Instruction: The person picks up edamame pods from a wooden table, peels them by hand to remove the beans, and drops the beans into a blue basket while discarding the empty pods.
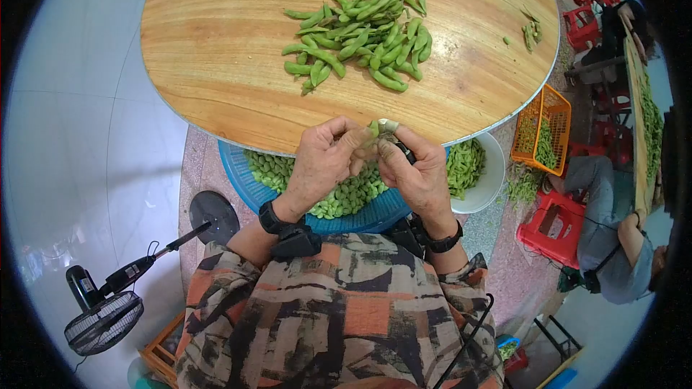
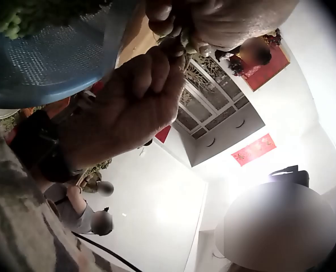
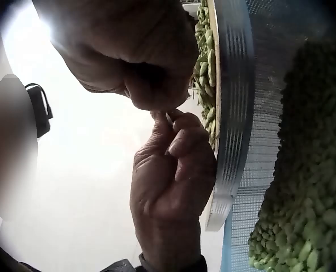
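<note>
Both hands meet at the near edge of the wooden table, above a blue basket (image 1: 382, 215) of shelled green beans (image 1: 346, 198). The left hand (image 1: 322, 158) pinches a green pod (image 1: 374, 127) between thumb and fingertips. Facing it, the right hand (image 1: 418, 173) has its fingers curled at the same pod, with something pale at its index fingertip. In the left wrist view, the left hand (image 2: 230, 22) and right hand (image 2: 131, 105) touch at the fingertips. The right wrist view has the right hand (image 3: 122, 51) above the left hand (image 3: 173, 170); the pod is mostly hidden there.
A heap of pods (image 1: 360, 39) lies on the wooden table (image 1: 216, 50). Right of the basket stands a white bucket (image 1: 492, 173) of green pods or hulls. An orange crate (image 1: 522, 130), a red stool (image 1: 551, 227) and a seated person are farther right; a fan (image 1: 104, 323) stands left.
</note>
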The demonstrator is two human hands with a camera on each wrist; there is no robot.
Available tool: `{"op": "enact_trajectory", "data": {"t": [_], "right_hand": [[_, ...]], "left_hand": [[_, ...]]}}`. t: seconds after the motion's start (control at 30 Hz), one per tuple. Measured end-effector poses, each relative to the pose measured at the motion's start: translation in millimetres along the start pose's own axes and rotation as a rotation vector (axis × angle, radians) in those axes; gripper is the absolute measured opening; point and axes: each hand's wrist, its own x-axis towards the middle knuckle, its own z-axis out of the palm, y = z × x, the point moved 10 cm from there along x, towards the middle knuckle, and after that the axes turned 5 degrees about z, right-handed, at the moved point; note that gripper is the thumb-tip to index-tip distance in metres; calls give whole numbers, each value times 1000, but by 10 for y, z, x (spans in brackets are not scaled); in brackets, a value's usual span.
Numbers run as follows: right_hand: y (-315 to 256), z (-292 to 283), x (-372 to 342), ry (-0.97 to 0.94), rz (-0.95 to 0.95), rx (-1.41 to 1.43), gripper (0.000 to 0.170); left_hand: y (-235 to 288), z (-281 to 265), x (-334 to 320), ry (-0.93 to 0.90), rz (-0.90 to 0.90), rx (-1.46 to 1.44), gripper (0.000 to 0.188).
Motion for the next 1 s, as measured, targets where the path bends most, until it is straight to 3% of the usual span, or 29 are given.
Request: {"op": "enact_trajectory", "data": {"t": [0.07, 0.1, 0.17, 0.2, 0.27, 0.47, 0.5, 0.57, 0.6, 0.67, 0.73, 0.87, 0.93, 1.0], "right_hand": [[0, -17, 23, 23, -10, -43, 24], [-72, -48, 40, 67, -119, -190, 24], [-169, -49, 34, 113, -225, -339, 24], [-279, -16, -3, 155, -323, -475, 24], [-384, 50, -56, 196, -419, -612, 23], [-384, 33, -65, 214, -412, -598, 21], [-268, -26, -21, 164, -318, -485, 20], [-184, -91, 3, 112, -222, -370, 20], [-124, -111, 18, 78, -113, -307, 20], [-68, -121, 37, 45, -7, -244, 21], [-246, -131, 30, 79, -166, -315, 21], [-314, -45, 15, 81, -286, -360, 23], [-53, -8, 46, 6, -37, -79, 27], [53, -49, 93, -22, 22, 30, 27]], "left_hand": [[-16, 49, 7, -70, -34, -53, 18], [-32, 67, 12, -71, -34, -53, 18], [178, 46, 24, 4, 236, 235, 18], [189, 48, 32, 2, 235, 233, 18], [588, 32, -62, 144, 573, 630, 20], [629, 168, -99, 28, 641, 702, 14], [622, 158, -92, 28, 640, 700, 14], [450, 114, 6, -107, 444, 328, 10], [442, 64, 19, -105, 443, 328, 10], [153, -23, 103, -146, 153, 73, 8], [137, -14, 100, -157, 144, 37, 9], [123, -27, 97, -103, 158, -37, 11], [91, -47, 95, -98, 178, -12, 10], [88, -52, 67, -89, 198, 14, 10]]}}
